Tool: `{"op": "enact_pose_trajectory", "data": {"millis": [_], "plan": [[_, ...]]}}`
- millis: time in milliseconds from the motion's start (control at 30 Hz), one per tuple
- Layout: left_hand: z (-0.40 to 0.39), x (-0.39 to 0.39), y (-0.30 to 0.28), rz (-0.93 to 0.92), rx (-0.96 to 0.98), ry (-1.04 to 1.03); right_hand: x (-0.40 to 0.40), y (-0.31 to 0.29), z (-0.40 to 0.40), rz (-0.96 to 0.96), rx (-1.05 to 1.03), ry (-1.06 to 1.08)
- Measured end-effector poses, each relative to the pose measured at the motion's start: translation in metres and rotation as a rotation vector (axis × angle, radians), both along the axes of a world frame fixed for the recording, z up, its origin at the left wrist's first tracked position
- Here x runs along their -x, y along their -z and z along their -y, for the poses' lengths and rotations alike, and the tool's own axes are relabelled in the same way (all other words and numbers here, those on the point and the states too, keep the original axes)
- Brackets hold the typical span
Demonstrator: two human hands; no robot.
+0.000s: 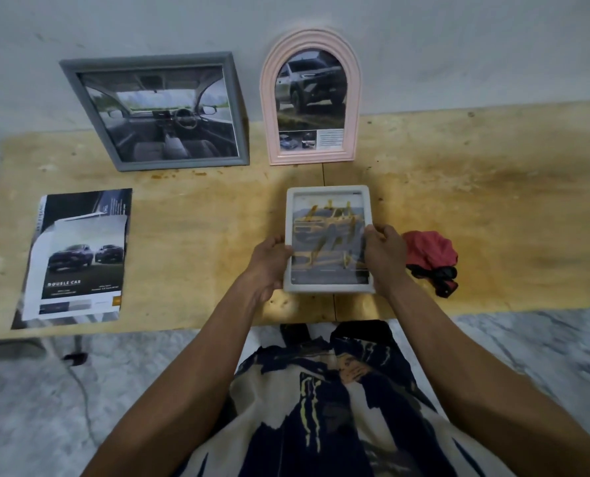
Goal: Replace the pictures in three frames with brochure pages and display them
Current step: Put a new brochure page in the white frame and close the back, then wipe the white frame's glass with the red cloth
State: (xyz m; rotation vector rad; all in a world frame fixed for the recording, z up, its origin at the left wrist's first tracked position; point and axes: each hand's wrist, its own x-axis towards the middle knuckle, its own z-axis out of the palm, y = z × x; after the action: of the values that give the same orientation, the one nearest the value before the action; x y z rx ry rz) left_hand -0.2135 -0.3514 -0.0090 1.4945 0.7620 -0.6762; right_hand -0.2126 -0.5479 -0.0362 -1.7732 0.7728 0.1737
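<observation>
Three frames on wooden table (183, 215), each holding a car brochure page. Grey frame (154, 111) back left, leaning on wall (458, 46), landscape, long axis left-right, holds dashboard interior shot. Pink arched frame (310, 98) just beside it on the right, upright against wall, long axis vertical, holds pickup page with small inset photos and text too small to read. White frame (328, 239) near front edge of table, centre, portrait, long axis running away from the person, face up toward camera, holds yellow pickup page; yellowish reflections streak the glass, details hard to make out. Left hand (269, 263) curled round left edge of white frame, thumb on front; right hand (384, 256) gripping right edge, thumb over front, fingers behind and hidden. Cannot tell whether bottom edge of frame touches table. Brochure (80, 256) flat at left, loose cut page lying on top, "DOUBLE CAB" legible. Red cloth (429, 253) crumpled just right of right hand, dark object beneath partly hidden, unclear.
</observation>
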Motion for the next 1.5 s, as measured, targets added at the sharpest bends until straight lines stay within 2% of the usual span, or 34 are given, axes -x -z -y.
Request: {"op": "enact_pose_trajectory", "data": {"millis": [267,433,633,833,967,1067,1167,1233,1367,1500], "plan": [[0.014,-0.004,0.03,0.039,-0.211,0.129,-0.007,0.014,0.014,-0.096,0.286,-0.196],[0.024,-0.006,0.033,0.104,-0.374,0.221,-0.013,0.012,0.018,-0.124,0.351,-0.23],[0.028,-0.002,0.032,0.142,-0.481,0.302,-0.015,0.008,0.019,-0.157,0.386,-0.265],[0.027,0.005,0.038,0.207,-0.459,0.317,-0.007,-0.004,0.017,-0.184,0.429,-0.304],[0.028,0.01,0.039,0.259,-0.455,0.314,-0.004,-0.008,0.019,-0.128,0.502,-0.361],[0.033,0.014,0.035,0.289,-0.466,0.312,-0.004,-0.011,0.028,-0.068,0.658,-0.436],[0.036,0.016,0.036,0.288,-0.463,0.302,0.0,-0.015,0.045,-0.071,0.872,-0.474],[0.038,0.017,0.039,0.282,-0.482,0.296,0.003,-0.014,0.058,-0.096,0.939,-0.507],[0.039,0.022,0.041,0.271,-0.521,0.292,0.015,-0.003,0.084,-0.312,0.909,-0.669],[0.038,0.028,0.049,0.302,-0.559,0.293,0.035,0.017,0.102,-0.362,0.793,-0.752]]}}
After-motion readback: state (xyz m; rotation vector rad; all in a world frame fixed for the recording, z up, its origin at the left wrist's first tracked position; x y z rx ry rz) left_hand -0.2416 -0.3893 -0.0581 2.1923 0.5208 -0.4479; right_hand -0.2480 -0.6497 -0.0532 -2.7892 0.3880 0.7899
